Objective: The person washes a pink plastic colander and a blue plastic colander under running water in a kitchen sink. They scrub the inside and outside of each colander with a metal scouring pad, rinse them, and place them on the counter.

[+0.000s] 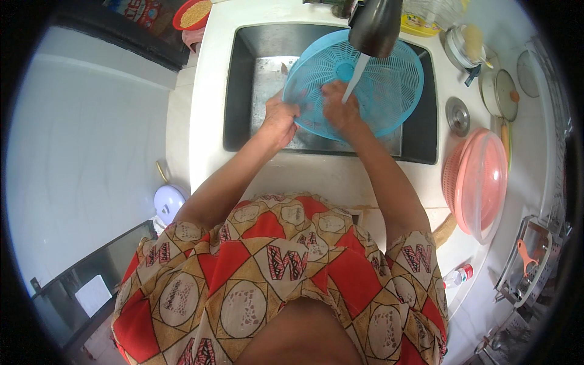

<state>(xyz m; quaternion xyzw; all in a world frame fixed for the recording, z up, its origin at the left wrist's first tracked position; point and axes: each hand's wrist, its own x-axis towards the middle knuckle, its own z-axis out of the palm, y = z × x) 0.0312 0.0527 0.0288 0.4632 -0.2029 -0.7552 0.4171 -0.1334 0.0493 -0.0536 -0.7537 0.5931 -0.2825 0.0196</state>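
A blue plastic colander (396, 80) is tilted over a metal sink (262, 39), its open side facing me. My left hand (280, 119) grips the colander's rim at its left side. Inside it, my right hand (338, 106) is against the slotted wall near the round centre, blurred, with the fingers bent and their tips hidden. From the dark faucet (376, 29) above, a stream of water (356, 78) falls onto my right hand. Whether the right fingers hold anything is not visible.
Right of the sink lie a metal sink strainer (457, 116), stacked pink basins (474, 182), a lidded pot (500, 96) and a plastic bottle (458, 276). A red bowl of grain (195, 14) stands at the upper left. A wall rack holds an orange peeler (524, 256).
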